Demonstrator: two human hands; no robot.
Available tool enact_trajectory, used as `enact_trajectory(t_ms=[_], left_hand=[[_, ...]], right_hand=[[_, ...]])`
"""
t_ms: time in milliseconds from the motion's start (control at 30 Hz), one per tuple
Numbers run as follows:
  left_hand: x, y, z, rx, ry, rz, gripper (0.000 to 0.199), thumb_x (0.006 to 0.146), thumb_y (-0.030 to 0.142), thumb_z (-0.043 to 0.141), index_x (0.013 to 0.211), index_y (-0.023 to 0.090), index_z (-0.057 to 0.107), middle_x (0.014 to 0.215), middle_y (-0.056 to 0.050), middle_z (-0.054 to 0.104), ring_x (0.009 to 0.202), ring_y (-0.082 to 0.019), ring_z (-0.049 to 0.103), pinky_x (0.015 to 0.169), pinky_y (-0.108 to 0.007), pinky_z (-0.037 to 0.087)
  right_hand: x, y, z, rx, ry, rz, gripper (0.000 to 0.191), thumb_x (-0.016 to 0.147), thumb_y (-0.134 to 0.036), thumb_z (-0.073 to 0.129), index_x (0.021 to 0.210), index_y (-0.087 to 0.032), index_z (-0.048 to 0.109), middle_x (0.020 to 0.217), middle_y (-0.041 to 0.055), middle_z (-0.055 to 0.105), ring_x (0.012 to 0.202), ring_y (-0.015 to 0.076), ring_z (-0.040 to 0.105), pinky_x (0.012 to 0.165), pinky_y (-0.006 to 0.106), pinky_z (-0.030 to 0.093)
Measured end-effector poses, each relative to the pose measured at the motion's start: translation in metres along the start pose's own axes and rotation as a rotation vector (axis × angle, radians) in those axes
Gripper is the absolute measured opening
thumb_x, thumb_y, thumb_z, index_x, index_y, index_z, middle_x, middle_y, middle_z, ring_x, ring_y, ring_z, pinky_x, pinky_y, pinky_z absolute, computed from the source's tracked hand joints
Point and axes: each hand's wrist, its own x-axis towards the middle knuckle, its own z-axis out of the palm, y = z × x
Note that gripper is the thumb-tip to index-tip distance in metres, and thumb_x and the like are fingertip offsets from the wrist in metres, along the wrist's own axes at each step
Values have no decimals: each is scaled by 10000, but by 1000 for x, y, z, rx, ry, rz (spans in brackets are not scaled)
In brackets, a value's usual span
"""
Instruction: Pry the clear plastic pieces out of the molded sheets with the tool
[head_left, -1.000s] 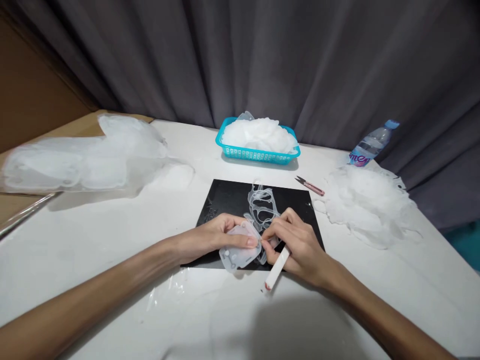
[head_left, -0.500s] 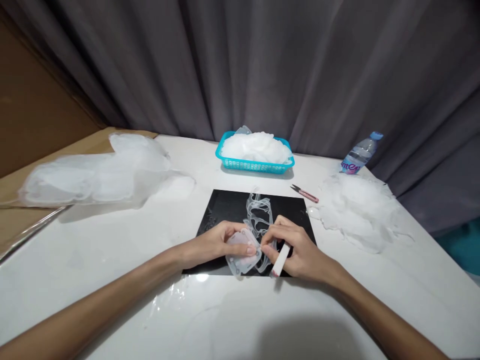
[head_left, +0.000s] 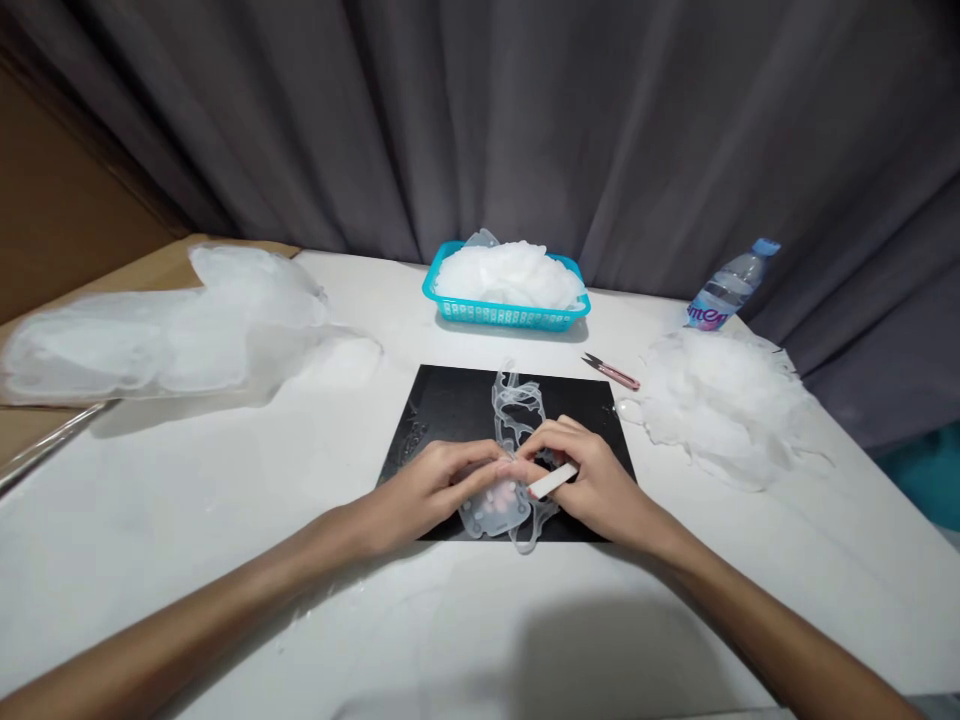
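My left hand [head_left: 431,490] is closed on a translucent plastic piece [head_left: 499,518], a flat rounded shape with small holes near its corners. Pinkish fingertips show through it. My right hand [head_left: 596,480] keeps a short, flat white stick [head_left: 553,481] tucked between its fingers. Its thumb and index fingertips meet the left fingertips at the upper edge of the piece; what they pinch there is too small to tell. Curly clear plastic trimmings [head_left: 517,400] lie behind and under the hands on a black mat [head_left: 450,400].
A blue basket [head_left: 510,316] heaped with white translucent pieces stands at the back. Pink-handled thread snips [head_left: 611,371] lie right of the mat. Farther right are a pile of translucent scraps [head_left: 720,400] and a water bottle [head_left: 731,288]. Bagged translucent pieces [head_left: 165,335] lie left beside cardboard [head_left: 67,190].
The plastic piece has turned in my left hand, and its fingers now reach over the upper edge. My right fingers have moved up to meet them; the white stick has tilted flatter.
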Motion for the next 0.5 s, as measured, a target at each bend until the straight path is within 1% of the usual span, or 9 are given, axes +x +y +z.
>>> enact_trajectory(t_ms=[67,167,200,267,333,367,433,500], left_hand=[[-3,0,3,114,21,49,364,1109,422,416,1041,196,693,868,-8,658,753,-147,590,704,-239,419],[-6,-6,9,310,132,176,305,1095,354,443,950,194,659,829,-27,640,726,-163,612,697,-262,445],[-7,-8,10,363,171,229,289,1085,332,459,928,196,661,816,-37,638,717,-172,613,693,-272,461],[-8,-9,11,414,206,332,263,1066,293,486,930,200,691,816,-65,660,742,-200,636,734,-308,519],[-8,-5,10,391,179,379,244,1049,288,517,992,202,738,832,-96,701,802,-241,680,798,-364,580],[-8,-2,9,374,143,390,239,1037,298,541,1027,205,760,855,-111,727,833,-261,703,822,-390,603],[-8,5,7,386,38,421,234,1014,303,579,1037,228,799,928,-133,774,882,-290,743,831,-413,632],[-10,8,7,443,-71,476,229,995,273,598,994,257,827,1005,-139,799,919,-308,766,821,-412,642]], right_hand=[[0,0,2,79,17,16,92,963,-291,743,897,-227,746,852,-5,694,835,167,568,767,315,421],[0,-3,-1,154,23,17,102,970,-284,728,897,-215,741,868,6,684,824,166,580,741,304,429],[0,-5,-3,156,17,21,107,980,-277,712,896,-213,731,872,5,682,811,161,579,731,300,429],[-2,-8,-7,112,0,16,115,1004,-264,672,905,-213,705,871,-2,671,787,152,574,721,293,430],[-5,-11,-8,-13,-40,-31,118,1038,-247,611,941,-217,671,896,3,665,826,161,582,755,301,440],[-7,-12,-7,-102,-70,-69,119,1054,-230,574,962,-218,649,922,13,665,866,173,586,778,311,444],[-9,-11,-1,-290,-113,-133,124,1070,-187,505,992,-215,597,978,42,665,931,203,583,792,334,445],[-9,-6,7,-441,-105,-150,130,1068,-156,464,994,-211,556,995,68,660,931,226,581,752,345,444]])
